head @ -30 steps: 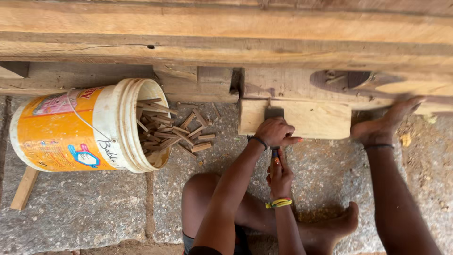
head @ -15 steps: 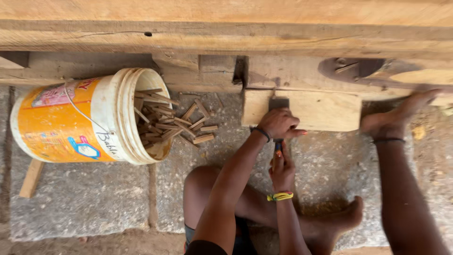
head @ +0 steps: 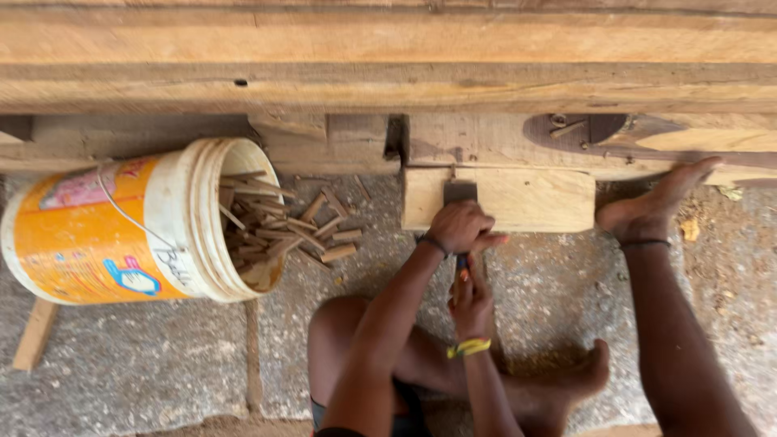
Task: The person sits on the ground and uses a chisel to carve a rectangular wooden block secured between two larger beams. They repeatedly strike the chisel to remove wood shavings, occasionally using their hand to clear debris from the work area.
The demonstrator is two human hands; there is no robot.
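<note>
Both hands, left hand [head: 460, 226] above right hand [head: 472, 301], clamped a dark-handled flat-bladed chisel [head: 460, 194] against the pale rectangular wooden block [head: 534, 198]; cutting looked barely begun.

Stone floor [head: 121, 380]; tipped bucket [head: 121, 226], spilled sticks [head: 328, 235], perhaps pegs.

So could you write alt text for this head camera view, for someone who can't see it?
Seen from above, a seated person's left hand and right hand work a chisel against a wood block, one foot braced beside it. A tipped bucket spills wooden pegs onto stone paving.
</note>
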